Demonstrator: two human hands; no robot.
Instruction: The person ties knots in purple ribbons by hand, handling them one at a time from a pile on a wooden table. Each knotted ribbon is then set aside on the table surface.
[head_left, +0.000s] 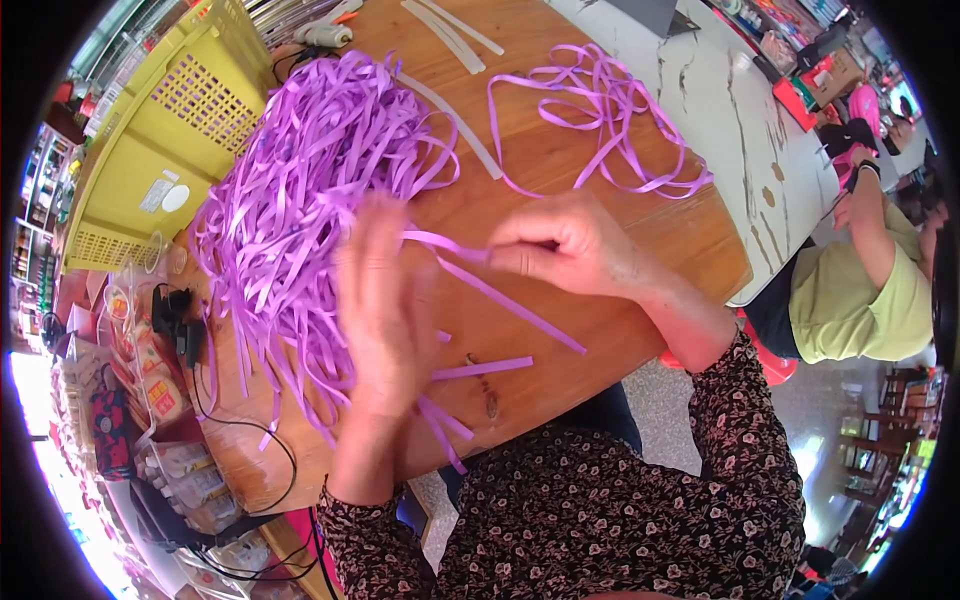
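The thumb and forefinger of the right hand point(585, 240) are pinched together on the end of a purple ribbon point(452, 246), its other fingers curled in; the ribbon runs leftward from there toward the left hand point(378, 315). That hand is blurred, its fingers pointing away from the body — whether they grip any strand I cannot tell. It stands in front of the right edge of a large, tangled heap of purple ribbon point(300, 165), which covers the left part of a wooden table point(620, 300). Cut ends poke out toward the near edge, just beside the left wrist. Farther out, a loose tangle of purple loops point(620, 115) lies beyond the right hand, and pale flat strips point(452, 38) rest near the far edge. A yellow perforated crate point(150, 130) leans behind the heap; at right, past a white marbled tabletop point(745, 150), sits a person in a yellow-green top point(865, 290).
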